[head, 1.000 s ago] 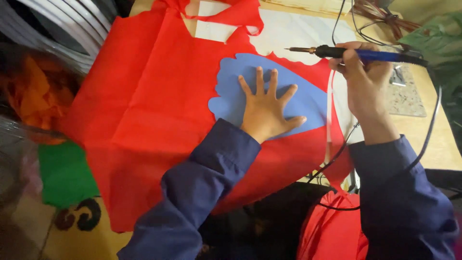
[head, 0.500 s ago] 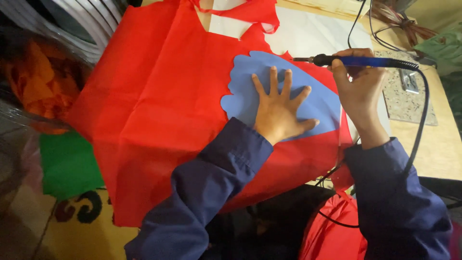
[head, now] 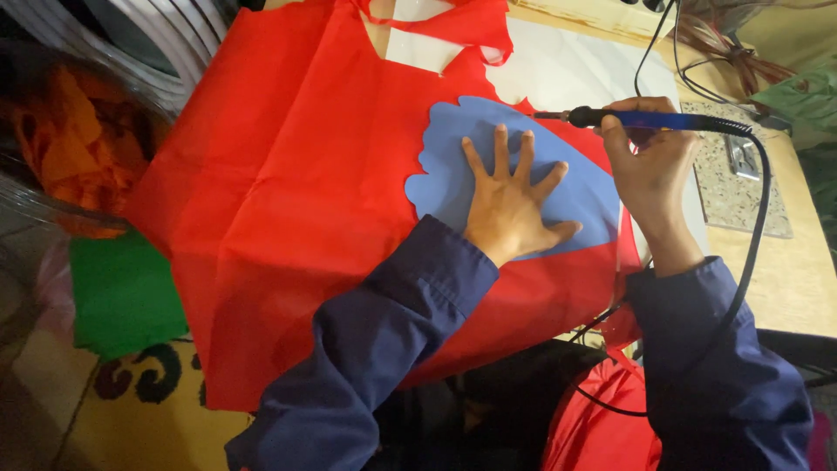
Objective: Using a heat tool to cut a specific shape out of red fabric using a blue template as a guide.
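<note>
A large red fabric bag [head: 296, 201] lies flat across a table. On it rests a blue scalloped template [head: 453, 166]. My left hand [head: 513, 202] presses flat on the template with fingers spread. My right hand [head: 647, 170] grips a corded hot tool with a blue handle [head: 671, 120]. Its thin metal tip [head: 547, 114] points left, at the template's upper edge. A black cord [head: 751, 235] runs from the handle down past my right sleeve.
Orange fabric [head: 74, 148] sits bunched at the left, with a green sheet [head: 122, 292] below it. A speckled stone slab [head: 741, 187] lies on the wooden table [head: 798, 288] to the right. More red fabric [head: 602, 419] lies near my lap. Cables [head: 724, 44] tangle at the top right.
The tool's tip has come down closer to the template's upper edge. My left hand stays pressed on the blue template.
</note>
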